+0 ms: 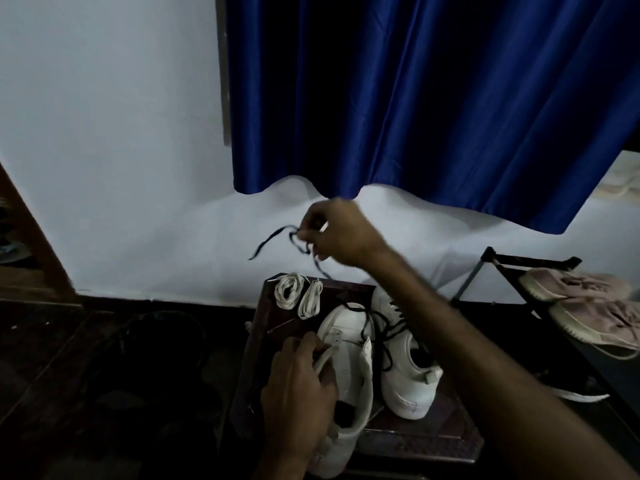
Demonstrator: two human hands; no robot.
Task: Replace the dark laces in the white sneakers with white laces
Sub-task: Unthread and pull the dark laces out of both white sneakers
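Two white sneakers stand on a small dark stool (433, 424). My left hand (298, 386) grips the near left sneaker (346, 341) by its side and tongue. The right sneaker (408, 375) lies beside it with a dark lace (381, 334) trailing loosely across both shoes. My right hand (336, 233) is raised above the stool and pinches a dark lace (273, 237) that dangles free in the air. Two coiled white laces (289, 291) (310, 298) lie at the stool's far left corner.
A blue curtain (433, 98) hangs over the white wall behind. A black rack (519, 271) on the right holds pinkish sneakers (581, 299). The floor (104, 375) on the left is dark, with a black cable on it.
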